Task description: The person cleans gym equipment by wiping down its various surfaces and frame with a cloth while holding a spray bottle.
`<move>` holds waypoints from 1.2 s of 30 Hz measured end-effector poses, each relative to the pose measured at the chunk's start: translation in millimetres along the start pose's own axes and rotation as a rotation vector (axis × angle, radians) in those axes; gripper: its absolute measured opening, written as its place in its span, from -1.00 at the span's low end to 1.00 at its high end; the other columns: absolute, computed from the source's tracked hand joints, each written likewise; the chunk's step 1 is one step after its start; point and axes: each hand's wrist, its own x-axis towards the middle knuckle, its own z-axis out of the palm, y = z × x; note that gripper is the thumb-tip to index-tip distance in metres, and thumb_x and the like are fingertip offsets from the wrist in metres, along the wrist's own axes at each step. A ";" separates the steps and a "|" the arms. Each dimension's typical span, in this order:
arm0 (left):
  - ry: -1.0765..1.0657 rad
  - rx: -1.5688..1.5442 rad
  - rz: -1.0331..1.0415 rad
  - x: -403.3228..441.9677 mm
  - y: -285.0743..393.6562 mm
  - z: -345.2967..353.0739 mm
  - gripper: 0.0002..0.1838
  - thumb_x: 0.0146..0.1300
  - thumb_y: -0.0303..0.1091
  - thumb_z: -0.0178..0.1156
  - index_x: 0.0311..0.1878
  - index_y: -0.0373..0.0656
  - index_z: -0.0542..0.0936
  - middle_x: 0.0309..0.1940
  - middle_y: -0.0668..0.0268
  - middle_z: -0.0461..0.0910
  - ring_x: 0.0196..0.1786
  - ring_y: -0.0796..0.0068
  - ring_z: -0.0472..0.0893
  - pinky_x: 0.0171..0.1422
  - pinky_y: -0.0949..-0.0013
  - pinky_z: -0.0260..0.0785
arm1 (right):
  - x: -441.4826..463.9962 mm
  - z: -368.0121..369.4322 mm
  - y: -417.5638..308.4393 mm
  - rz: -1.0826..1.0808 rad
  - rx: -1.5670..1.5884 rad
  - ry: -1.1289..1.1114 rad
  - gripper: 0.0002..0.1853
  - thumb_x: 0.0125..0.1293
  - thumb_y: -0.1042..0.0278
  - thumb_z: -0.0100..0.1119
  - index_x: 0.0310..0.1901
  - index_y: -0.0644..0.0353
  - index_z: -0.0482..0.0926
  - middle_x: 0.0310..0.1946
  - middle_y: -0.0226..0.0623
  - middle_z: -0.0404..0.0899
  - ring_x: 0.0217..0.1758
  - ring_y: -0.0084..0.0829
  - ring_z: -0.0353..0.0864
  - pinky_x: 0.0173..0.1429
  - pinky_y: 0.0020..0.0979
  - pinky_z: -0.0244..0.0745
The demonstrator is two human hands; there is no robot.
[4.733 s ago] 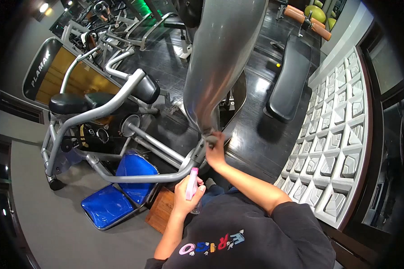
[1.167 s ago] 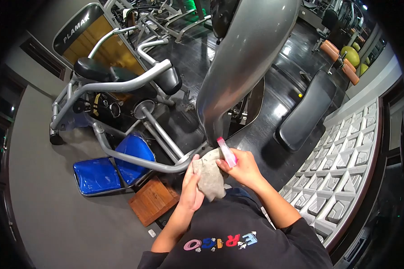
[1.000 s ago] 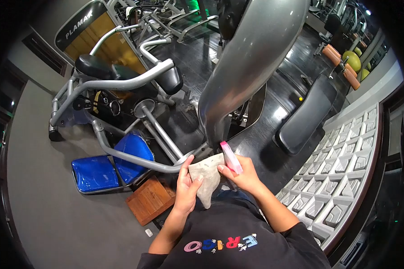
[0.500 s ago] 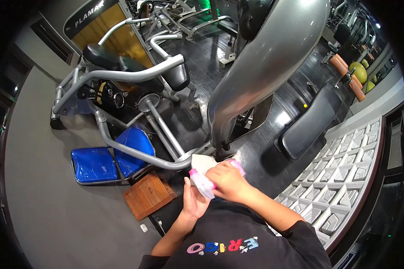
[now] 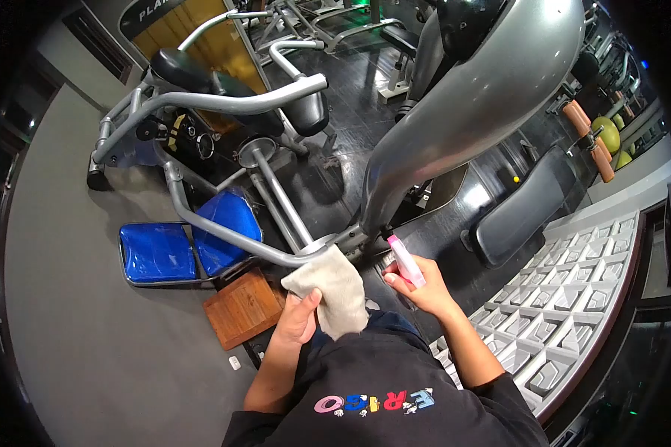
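Note:
A light grey cloth [image 5: 339, 289] hangs from my left hand [image 5: 298, 316], whose thumb presses on its face while the other fingers are behind it. The top of the cloth is in front of the low end of a bent grey tube [image 5: 227, 240]. My right hand [image 5: 425, 289] is closed around a spray bottle with a pink and white top [image 5: 405, 261], just right of the cloth. Ahead of both hands rises a thick, glossy grey machine column [image 5: 455, 119].
A blue folding chair [image 5: 156, 253] and a brown wooden box [image 5: 242, 309] are at the left. A black padded bench [image 5: 525, 208] stands at the right, beside a white patterned wall panel [image 5: 574, 298]. A small yellow ball [image 5: 516, 179] is near the bench.
Half a second ago my hands were close together, with the bottle across them; now they are apart. The cloth is spread in my left hand. The view has shifted, and the column appears further right.

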 end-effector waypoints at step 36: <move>0.007 -0.188 -0.549 140.3 60.6 -142.7 -0.50 0.50 -0.09 0.05 0.37 -0.16 0.36 0.30 0.22 0.48 0.33 0.31 0.49 0.40 0.16 0.36 | 32.2 143.6 15.1 0.144 -0.280 0.570 -0.76 0.30 0.23 0.25 -0.31 0.26 0.56 -0.42 -0.15 0.50 -0.35 -0.16 0.55 -0.22 -0.25 0.43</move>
